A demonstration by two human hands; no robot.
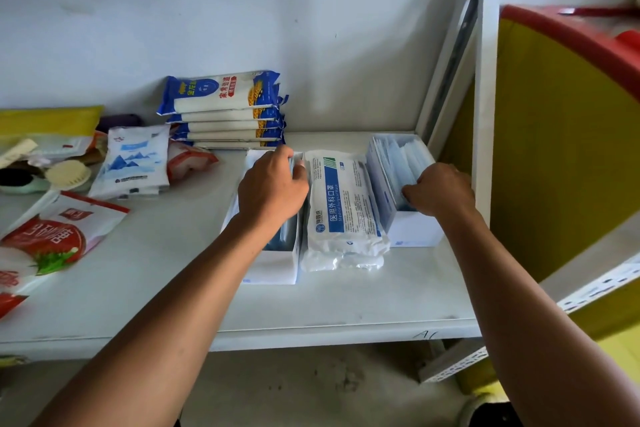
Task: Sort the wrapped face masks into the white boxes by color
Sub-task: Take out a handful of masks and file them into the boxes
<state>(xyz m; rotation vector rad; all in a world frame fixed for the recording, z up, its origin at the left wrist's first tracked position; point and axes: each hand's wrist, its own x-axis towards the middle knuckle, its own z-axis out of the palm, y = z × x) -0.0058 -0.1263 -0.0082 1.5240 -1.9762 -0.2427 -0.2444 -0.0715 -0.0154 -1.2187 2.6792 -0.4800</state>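
Two open white boxes stand on a white shelf. The left box (273, 267) holds dark blue-grey wrapped masks, and my left hand (272, 189) reaches into its far end, fingers curled around some of them. The right box (412, 229) is filled with light blue wrapped masks (398, 156) standing on edge. My right hand (441, 189) rests inside its near half, fingers closed on the packets there. Between the boxes lies a white and blue pack of surgical masks (343, 208), on top of another pack.
Behind the left box is a stack of blue and white noodle packs (225, 107). Further left lie white salt bags (133, 163), red and white pouches (55, 236) and a brush (67, 175). A white shelf post (483, 114) and a yellow panel (561, 149) stand right.
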